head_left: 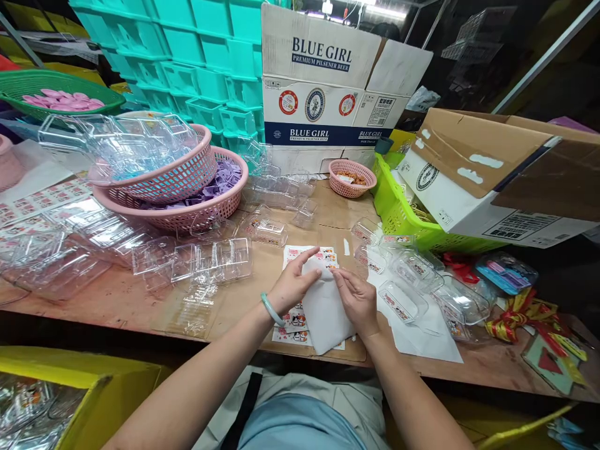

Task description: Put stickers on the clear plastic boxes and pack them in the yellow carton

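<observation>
So the sticker sheets (296,322) are lying on the cardboard (210,315) on the table, partly under a piece of white paper (325,325). Left hand (297,281) is right over them, thumb and forefinger spread wide in a V; the other fingers are hidden, so can't tell if they've got hold of anything. Right hand (357,299) is at the upper right of the sheets, thumb and forefinger pinched together by a cat picture, but it's too small to tell whether paper or a sticker is between them. Left of the sheets there's a bunch of clear boxes (215,259), right of them some clear lids (403,303), and beyond them a small pink basket (351,187).
</observation>
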Demonstrator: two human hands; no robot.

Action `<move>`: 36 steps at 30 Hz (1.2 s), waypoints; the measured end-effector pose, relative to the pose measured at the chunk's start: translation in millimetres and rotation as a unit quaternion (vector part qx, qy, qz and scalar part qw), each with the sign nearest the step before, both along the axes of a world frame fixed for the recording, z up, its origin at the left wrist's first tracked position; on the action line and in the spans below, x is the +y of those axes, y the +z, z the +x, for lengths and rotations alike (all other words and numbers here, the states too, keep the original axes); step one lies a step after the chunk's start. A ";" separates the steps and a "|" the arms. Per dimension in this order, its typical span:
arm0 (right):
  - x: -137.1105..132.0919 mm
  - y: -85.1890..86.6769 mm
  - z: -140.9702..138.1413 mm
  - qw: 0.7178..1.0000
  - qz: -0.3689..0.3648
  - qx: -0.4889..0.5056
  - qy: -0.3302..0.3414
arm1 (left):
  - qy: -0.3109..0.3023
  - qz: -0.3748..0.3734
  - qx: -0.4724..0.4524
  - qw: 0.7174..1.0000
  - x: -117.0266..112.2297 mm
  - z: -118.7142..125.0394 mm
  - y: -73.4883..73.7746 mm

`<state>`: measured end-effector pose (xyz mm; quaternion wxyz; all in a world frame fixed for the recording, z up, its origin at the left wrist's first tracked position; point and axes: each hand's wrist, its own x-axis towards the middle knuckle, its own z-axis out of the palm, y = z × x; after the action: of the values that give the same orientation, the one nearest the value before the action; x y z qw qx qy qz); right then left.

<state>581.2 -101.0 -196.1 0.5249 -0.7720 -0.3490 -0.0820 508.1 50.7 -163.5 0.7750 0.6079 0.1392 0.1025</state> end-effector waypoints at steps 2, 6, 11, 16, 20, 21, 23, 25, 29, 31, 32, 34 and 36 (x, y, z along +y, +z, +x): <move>2.0 -0.4 5.6 0.990 0.054 0.120 -0.047 | -0.009 -0.005 -0.004 1.000 1.8 2.4 -4.0; -3.3 4.9 36.0 0.912 0.273 0.263 -0.160 | 0.021 0.060 0.022 0.998 12.6 4.6 -15.1; -13.3 18.1 43.9 0.936 0.244 0.062 -0.248 | 0.171 0.207 -0.043 0.962 2.2 -11.5 -5.3; 6.4 18.3 -2.5 0.966 -0.055 -0.252 -0.014 | 0.024 -0.128 -0.035 0.991 -30.2 -17.5 9.1; 19.8 13.3 -16.4 0.990 -0.040 -0.129 0.028 | 0.075 -0.293 -0.009 0.953 -19.8 -8.8 3.5; 21.2 12.1 -11.9 0.998 -0.014 -0.053 0.022 | 0.081 -0.292 -0.008 0.953 -14.0 -7.1 2.5; 24.9 9.8 6.1 0.993 0.020 0.107 0.053 | 0.056 -0.278 -0.018 0.959 -3.9 -4.6 1.9; 33.2 8.3 33.4 0.974 0.035 0.201 0.102 | 0.029 -0.251 -0.012 0.968 2.0 -2.8 0.9; 72.4 5.1 99.5 0.990 0.070 0.119 0.040 | 0.106 -0.074 0.008 0.992 1.9 -4.7 -9.1; 99.3 0.1 130.2 0.997 0.013 0.054 0.048 | 0.122 0.065 -0.024 0.990 -0.2 -9.9 -16.5; 112.4 -3.5 143.0 0.996 -0.027 0.043 0.068 | 0.114 0.133 -0.045 0.983 -0.5 -12.9 -19.9; 133.6 -10.8 161.6 0.989 -0.084 0.060 0.108 | 0.093 0.255 -0.079 0.959 1.6 -17.0 -25.4; 144.5 -15.1 168.5 0.985 -0.091 0.083 0.121 | 0.081 0.353 -0.091 0.928 8.1 -15.2 -28.7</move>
<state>749.7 43.5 -211.2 0.4859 -0.7725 -0.4011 0.0788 492.8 58.8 -192.2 0.5089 0.8167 0.0718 0.2625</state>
